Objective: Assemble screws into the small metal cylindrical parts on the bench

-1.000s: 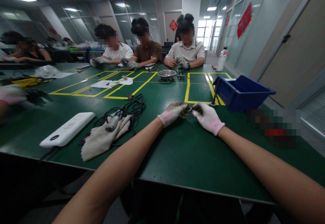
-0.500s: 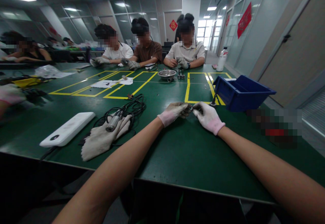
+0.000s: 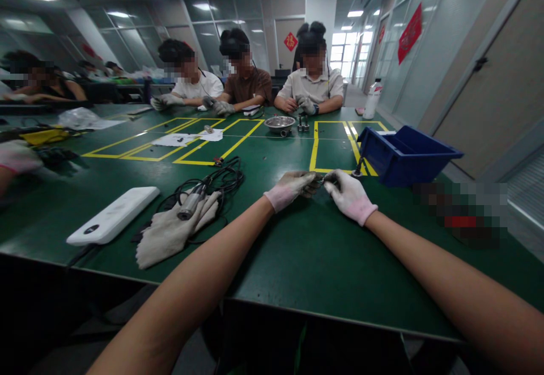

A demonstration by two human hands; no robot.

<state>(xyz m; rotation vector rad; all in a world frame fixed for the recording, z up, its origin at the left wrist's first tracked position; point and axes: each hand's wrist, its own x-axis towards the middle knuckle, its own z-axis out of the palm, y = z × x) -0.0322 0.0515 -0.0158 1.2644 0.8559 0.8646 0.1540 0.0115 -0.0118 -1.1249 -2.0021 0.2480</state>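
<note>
My left hand (image 3: 293, 188), in a white glove with dark-stained fingertips, is closed in a pinch over the green table (image 3: 314, 267). Facing it, my right hand (image 3: 349, 195) wears a similar glove, and its bent fingers are pinched too. The fingertips of both hands nearly meet around a small dark metallic piece, mostly hidden, whose kind I cannot make out. Just beyond my right hand a small dark metal part with a round base (image 3: 357, 170) stands upright beside the blue bin (image 3: 410, 160).
To the left lie a white power bank (image 3: 114, 215), a metal cylinder (image 3: 191, 204) on light gloves (image 3: 159, 242), and coiled black cables (image 3: 229, 179). Further off stand a metal bowl (image 3: 279, 125) and a white bottle (image 3: 372, 100). Several people sit across the table.
Both hands stay in nearly the same place. The fingertips of my right hand have shifted slightly around the small piece.
</note>
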